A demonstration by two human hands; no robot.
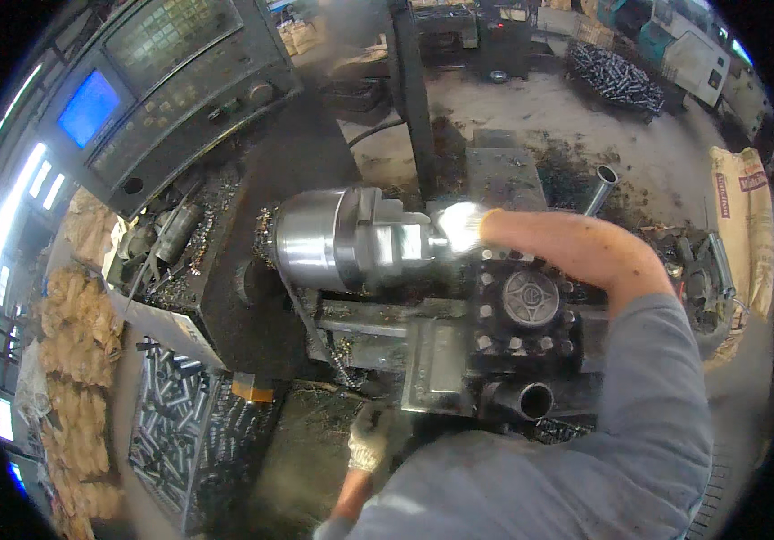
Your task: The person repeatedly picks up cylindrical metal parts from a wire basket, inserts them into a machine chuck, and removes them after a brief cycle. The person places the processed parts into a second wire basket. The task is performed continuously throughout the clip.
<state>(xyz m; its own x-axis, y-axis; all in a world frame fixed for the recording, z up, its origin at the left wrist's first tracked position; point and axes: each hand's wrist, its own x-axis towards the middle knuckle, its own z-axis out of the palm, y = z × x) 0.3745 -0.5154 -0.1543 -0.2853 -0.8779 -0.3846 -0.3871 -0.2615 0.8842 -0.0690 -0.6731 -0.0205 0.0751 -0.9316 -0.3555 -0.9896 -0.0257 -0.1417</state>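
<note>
A lathe's shiny chuck (315, 238) with stepped jaws (391, 243) stands at the middle of the view. My right hand (462, 227), in a white glove bright with glare, is closed at the front of the jaws. Between glove and jaws shows the end of a short metal piece (439, 246), which the hand appears to grip. Right below that arm sits a black tool turret (531, 299) with a round cap and several bolts. Low in front of the machine is my left hand (369, 438), in a grimy glove; its dark fingers blend into the shadow.
A control panel (157, 99) with a lit blue screen (88, 108) leans at upper left. Metal tubes fill a bin (171, 423) at lower left, beside stacked brown sacks (76, 387). An upright tube (601, 189) stands beyond my right arm. Metal chips cling around the chuck.
</note>
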